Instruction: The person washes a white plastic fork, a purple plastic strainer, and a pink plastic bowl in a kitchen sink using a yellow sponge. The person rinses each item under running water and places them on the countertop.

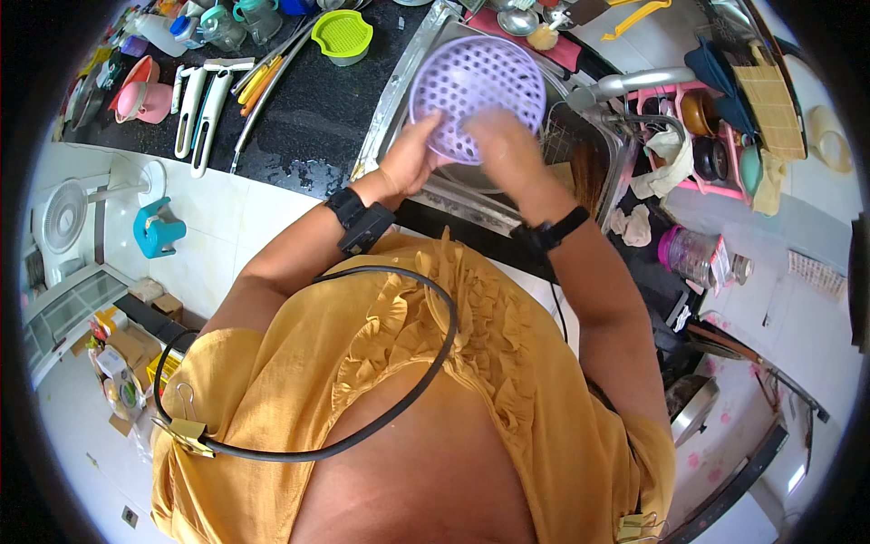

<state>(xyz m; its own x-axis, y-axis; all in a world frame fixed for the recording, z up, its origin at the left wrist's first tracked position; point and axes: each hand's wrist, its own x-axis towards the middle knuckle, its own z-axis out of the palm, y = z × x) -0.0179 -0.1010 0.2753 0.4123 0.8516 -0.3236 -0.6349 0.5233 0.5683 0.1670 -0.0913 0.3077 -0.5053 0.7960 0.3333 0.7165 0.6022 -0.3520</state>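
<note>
A round lilac plastic colander with many holes is held tilted above the steel sink. My left hand grips its near left rim, thumb over the edge. Motion blurs my right hand, which is over the colander's near right part. Its fingers are too smeared to show whether they hold anything or touch the plastic. Below the colander, much of the basin is hidden. A wire rack and some brown bristles show in the basin's right part.
A metal faucet reaches in from the right, beside a pink rack of dishes. Left on the black counter lie white-handled peelers, a green strainer and a pink pot-shaped item. A black cable loops across my chest.
</note>
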